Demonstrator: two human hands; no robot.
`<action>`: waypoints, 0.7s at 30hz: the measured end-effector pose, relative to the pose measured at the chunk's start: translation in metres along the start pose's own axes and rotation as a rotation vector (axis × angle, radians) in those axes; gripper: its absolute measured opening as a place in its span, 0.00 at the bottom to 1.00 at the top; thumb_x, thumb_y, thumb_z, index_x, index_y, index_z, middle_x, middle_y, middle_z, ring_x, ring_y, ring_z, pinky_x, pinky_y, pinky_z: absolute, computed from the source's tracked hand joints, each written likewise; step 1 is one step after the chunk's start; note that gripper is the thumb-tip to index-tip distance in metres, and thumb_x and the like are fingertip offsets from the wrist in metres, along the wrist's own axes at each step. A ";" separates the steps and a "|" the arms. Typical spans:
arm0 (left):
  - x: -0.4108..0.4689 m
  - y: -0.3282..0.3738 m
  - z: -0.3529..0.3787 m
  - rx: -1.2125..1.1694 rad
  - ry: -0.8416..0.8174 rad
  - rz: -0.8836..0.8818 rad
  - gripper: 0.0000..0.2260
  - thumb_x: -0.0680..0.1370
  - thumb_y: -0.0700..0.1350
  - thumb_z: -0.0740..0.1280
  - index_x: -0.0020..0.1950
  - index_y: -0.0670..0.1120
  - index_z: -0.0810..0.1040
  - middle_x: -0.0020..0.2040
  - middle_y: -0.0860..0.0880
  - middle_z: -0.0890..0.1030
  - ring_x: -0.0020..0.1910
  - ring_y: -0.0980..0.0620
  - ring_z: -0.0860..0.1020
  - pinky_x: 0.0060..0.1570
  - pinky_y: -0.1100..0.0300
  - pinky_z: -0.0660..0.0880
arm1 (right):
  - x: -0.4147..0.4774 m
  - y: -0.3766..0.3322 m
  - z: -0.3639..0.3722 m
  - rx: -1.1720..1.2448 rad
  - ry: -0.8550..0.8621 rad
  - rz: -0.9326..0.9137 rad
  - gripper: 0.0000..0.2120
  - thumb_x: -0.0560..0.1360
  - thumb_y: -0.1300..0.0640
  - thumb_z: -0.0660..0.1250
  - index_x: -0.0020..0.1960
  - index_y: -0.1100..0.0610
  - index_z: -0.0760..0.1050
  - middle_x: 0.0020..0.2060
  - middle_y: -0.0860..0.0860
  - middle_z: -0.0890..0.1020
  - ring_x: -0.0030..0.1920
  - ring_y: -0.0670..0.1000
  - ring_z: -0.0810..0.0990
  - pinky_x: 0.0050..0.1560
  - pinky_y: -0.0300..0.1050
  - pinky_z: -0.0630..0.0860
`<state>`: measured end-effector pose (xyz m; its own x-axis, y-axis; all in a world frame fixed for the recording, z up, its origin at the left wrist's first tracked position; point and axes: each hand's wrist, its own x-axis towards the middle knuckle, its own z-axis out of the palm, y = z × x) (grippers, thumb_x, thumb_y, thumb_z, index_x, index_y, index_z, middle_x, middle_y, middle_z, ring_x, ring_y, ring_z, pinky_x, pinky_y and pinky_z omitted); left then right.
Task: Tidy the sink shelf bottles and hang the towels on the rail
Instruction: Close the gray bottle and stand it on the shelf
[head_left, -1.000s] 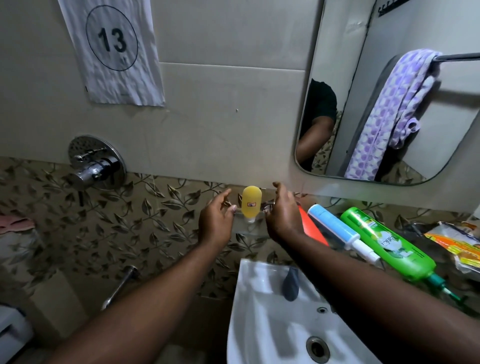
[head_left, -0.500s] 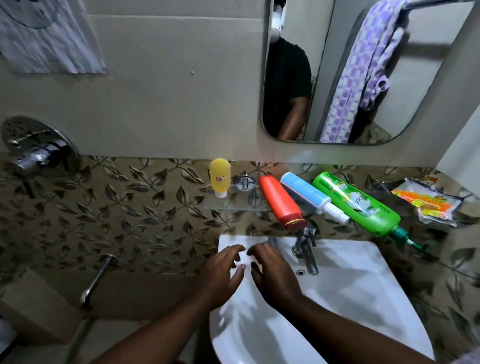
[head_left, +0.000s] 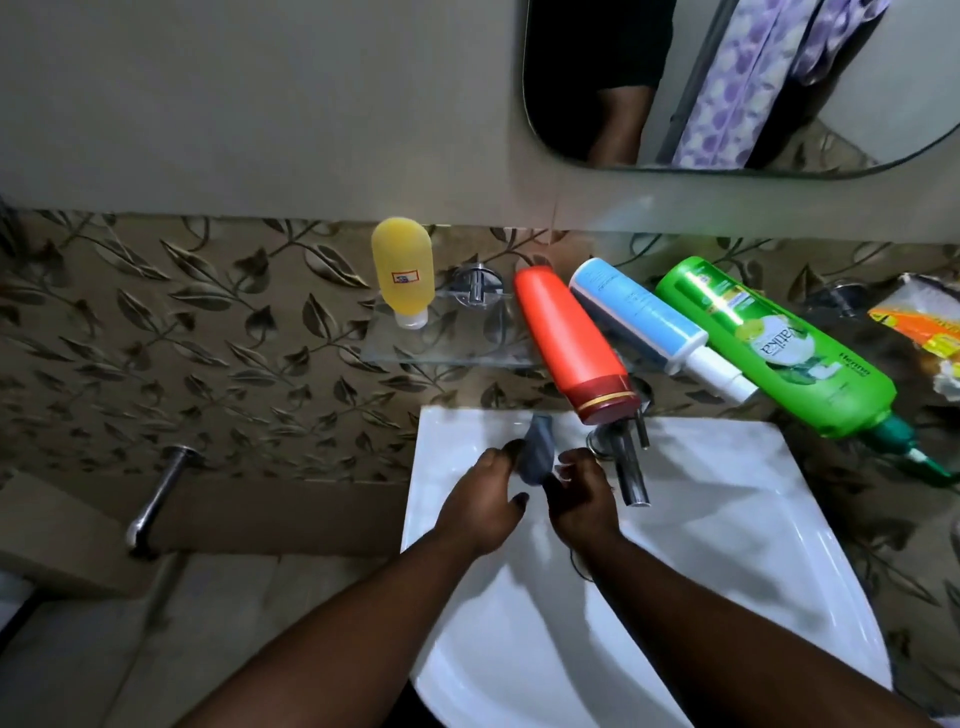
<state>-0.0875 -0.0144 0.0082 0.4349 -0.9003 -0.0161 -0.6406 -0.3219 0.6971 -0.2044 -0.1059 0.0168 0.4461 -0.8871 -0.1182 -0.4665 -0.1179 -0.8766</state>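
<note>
Four bottles on the glass shelf (head_left: 457, 349) above the sink (head_left: 727, 545). One yellow bottle (head_left: 402, 270), small, translucent, standing cap-down at the left end, with a small label on its front. The other three lie tipped over side by side right of it, caps pointing out toward the sink: one orange-red bottle (head_left: 563, 338) with a dark red cap and gold band overhanging the shelf edge, one light blue bottle (head_left: 639, 317) with a white cap, and one big bright green bottle (head_left: 774, 348) with a printed label and a dark green top. The orange and blue ones touch along their sides; the green one is just beside the blue. One crumpled orange-yellow packet (head_left: 919, 332) at the far right. One chrome tap (head_left: 628, 467) under the orange cap. One small dark grey object (head_left: 537, 457) on the sink's back rim, blurred, can't identify it. Two hands: left hand (head_left: 485, 506) and right hand (head_left: 582, 501) either side of that grey object, fingers loosely curled toward it, left fingertips at its edge; can't tell if either actually grips it. One mirror (head_left: 909, 93) top right reflects a purple-and-white checked towel (head_left: 727, 88) hanging; towel count unclear from the reflection.
</note>
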 end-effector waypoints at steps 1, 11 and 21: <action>0.005 0.000 0.003 0.025 -0.003 0.003 0.30 0.76 0.45 0.70 0.77 0.54 0.65 0.64 0.48 0.75 0.60 0.45 0.78 0.59 0.49 0.77 | 0.007 0.000 0.001 0.017 -0.022 0.028 0.13 0.77 0.76 0.62 0.51 0.58 0.70 0.43 0.56 0.72 0.42 0.51 0.72 0.43 0.38 0.72; 0.019 0.003 0.016 0.043 0.142 0.014 0.19 0.82 0.49 0.62 0.73 0.57 0.69 0.47 0.51 0.74 0.46 0.46 0.78 0.44 0.55 0.74 | 0.019 -0.005 0.012 -0.119 -0.083 -0.055 0.12 0.80 0.73 0.60 0.43 0.58 0.71 0.40 0.58 0.74 0.38 0.55 0.73 0.39 0.47 0.69; -0.008 0.008 -0.032 -0.123 0.191 -0.040 0.05 0.77 0.53 0.64 0.43 0.54 0.75 0.37 0.57 0.78 0.37 0.53 0.77 0.37 0.58 0.71 | -0.014 -0.041 -0.016 0.224 -0.220 0.019 0.08 0.82 0.66 0.57 0.49 0.61 0.74 0.37 0.57 0.76 0.31 0.52 0.73 0.27 0.37 0.70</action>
<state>-0.0760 -0.0009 0.0366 0.5776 -0.8122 0.0822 -0.5434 -0.3074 0.7812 -0.2034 -0.0952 0.0622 0.6048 -0.7676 -0.2122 -0.3072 0.0210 -0.9514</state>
